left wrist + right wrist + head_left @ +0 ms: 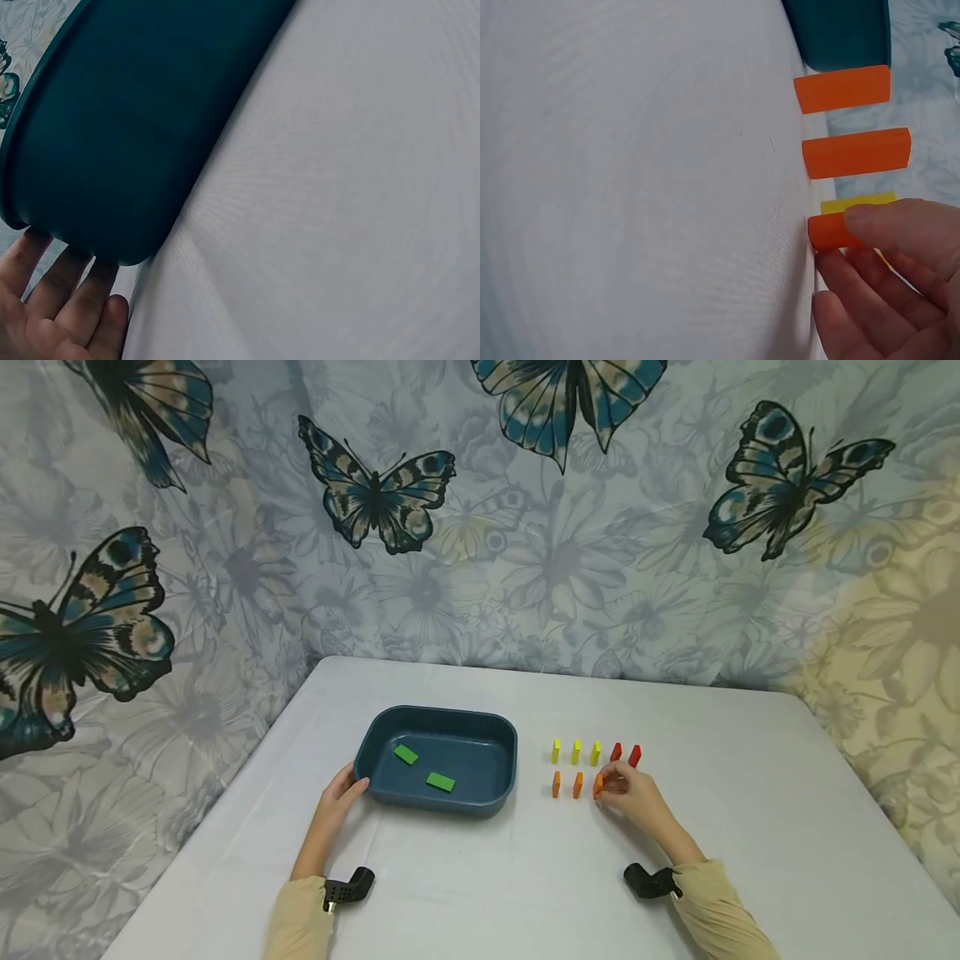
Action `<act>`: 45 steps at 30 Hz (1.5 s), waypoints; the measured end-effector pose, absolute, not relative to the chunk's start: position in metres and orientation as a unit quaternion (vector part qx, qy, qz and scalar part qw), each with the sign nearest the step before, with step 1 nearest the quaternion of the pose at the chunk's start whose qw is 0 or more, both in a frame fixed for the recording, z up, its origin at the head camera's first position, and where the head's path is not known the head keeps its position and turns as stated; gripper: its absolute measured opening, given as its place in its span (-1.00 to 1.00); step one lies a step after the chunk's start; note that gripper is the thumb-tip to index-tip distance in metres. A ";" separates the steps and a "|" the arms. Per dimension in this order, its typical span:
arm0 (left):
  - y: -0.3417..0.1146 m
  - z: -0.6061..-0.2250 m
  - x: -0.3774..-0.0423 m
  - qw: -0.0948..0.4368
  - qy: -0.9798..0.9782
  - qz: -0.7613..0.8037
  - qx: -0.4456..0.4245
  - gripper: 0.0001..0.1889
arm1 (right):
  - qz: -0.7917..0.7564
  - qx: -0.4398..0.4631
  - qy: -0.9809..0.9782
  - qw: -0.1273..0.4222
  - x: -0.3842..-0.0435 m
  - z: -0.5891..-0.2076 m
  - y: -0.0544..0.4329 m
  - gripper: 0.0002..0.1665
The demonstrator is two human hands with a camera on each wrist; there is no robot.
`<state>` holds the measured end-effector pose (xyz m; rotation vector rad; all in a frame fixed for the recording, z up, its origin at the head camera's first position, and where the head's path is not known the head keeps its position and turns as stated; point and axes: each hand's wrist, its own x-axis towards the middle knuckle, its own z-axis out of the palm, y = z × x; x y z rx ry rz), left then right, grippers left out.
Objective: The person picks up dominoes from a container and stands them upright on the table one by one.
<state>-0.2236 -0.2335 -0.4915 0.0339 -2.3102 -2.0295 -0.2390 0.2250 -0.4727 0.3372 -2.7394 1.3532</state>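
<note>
My right hand [633, 795] pinches an upright orange domino block [827, 231] between thumb and fingers, its lower end at the tabletop. It is the rightmost of a front row with two other standing orange dominoes [577, 785]. Behind them stand three yellow dominoes [576, 752] and two red dominoes [635, 755]. At the left, my left hand [342, 793] rests its fingertips against the end of a dark blue-green tub [127, 135]. Two green dominoes [441, 782] lie flat and apart on the tub's floor.
A white cloth-covered table [480, 893] carries everything. Patterned butterfly fabric [525, 568] hangs behind the far edge and along the left. The tub stands left of the domino rows, with a strip of tabletop between them.
</note>
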 end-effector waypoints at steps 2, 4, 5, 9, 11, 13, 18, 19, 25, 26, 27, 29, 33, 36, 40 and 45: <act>-0.234 -0.492 -0.223 0.034 -0.753 -0.657 0.013 -0.46 | 0.445 0.111 -0.888 0.028 -0.240 -0.472 0.224 -0.61; -0.235 -0.493 -0.222 0.035 -0.752 -0.658 0.014 -0.46 | 0.452 0.112 -0.885 0.022 -0.241 -0.471 0.224 -0.56; -0.235 -0.493 -0.222 0.035 -0.752 -0.658 0.015 -0.46 | 0.457 0.111 -0.882 0.019 -0.241 -0.471 0.223 -0.53; -0.235 -0.494 -0.224 0.033 -0.750 -0.661 0.013 -0.46 | 0.460 0.116 -0.879 0.039 -0.240 -0.469 0.222 -0.44; -0.234 -0.494 -0.225 0.031 -0.746 -0.665 0.008 -0.46 | 0.462 0.125 -0.874 0.081 -0.238 -0.467 0.219 -0.40; -0.234 -0.493 -0.227 0.028 -0.745 -0.667 0.003 -0.46 | 0.464 0.139 -0.864 0.133 -0.239 -0.463 0.215 -0.39; -0.237 -0.491 -0.226 0.029 -0.749 -0.662 0.004 -0.44 | 0.496 0.169 -0.826 0.210 -0.247 -0.446 0.190 -0.48; -0.237 -0.490 -0.225 0.028 -0.750 -0.661 0.005 -0.44 | 0.508 0.172 -0.819 0.207 -0.248 -0.442 0.184 -0.51; -0.235 -0.490 -0.231 0.028 -0.745 -0.667 0.006 -0.42 | 0.555 0.200 -0.783 0.196 -0.243 -0.398 0.124 -0.74; -0.235 -0.491 -0.232 0.029 -0.744 -0.668 0.008 -0.43 | 0.557 0.212 -0.779 0.193 -0.244 -0.395 0.115 -0.77; -0.234 -0.491 -0.232 0.029 -0.743 -0.668 0.005 -0.43 | 0.553 0.221 -0.782 0.186 -0.249 -0.397 0.107 -0.79; -0.235 -0.491 -0.232 0.028 -0.742 -0.669 0.005 -0.45 | 0.541 0.240 -0.789 0.165 -0.259 -0.405 0.090 -0.81; -0.237 -0.494 -0.230 0.029 -0.738 -0.674 0.004 -0.49 | 0.489 0.274 -0.820 0.118 -0.273 -0.422 0.058 -0.82; -0.238 -0.495 -0.229 0.034 -0.741 -0.671 0.002 -0.50 | 0.455 0.294 -0.838 0.073 -0.279 -0.429 0.038 -0.79; -0.239 -0.495 -0.230 0.042 -0.745 -0.666 -0.004 -0.50 | 0.394 0.303 -0.868 0.000 -0.284 -0.437 0.017 -0.65; -0.241 -0.495 -0.231 0.034 -0.743 -0.669 -0.004 -0.48 | 0.311 0.298 -0.902 -0.037 -0.288 -0.447 0.004 -0.56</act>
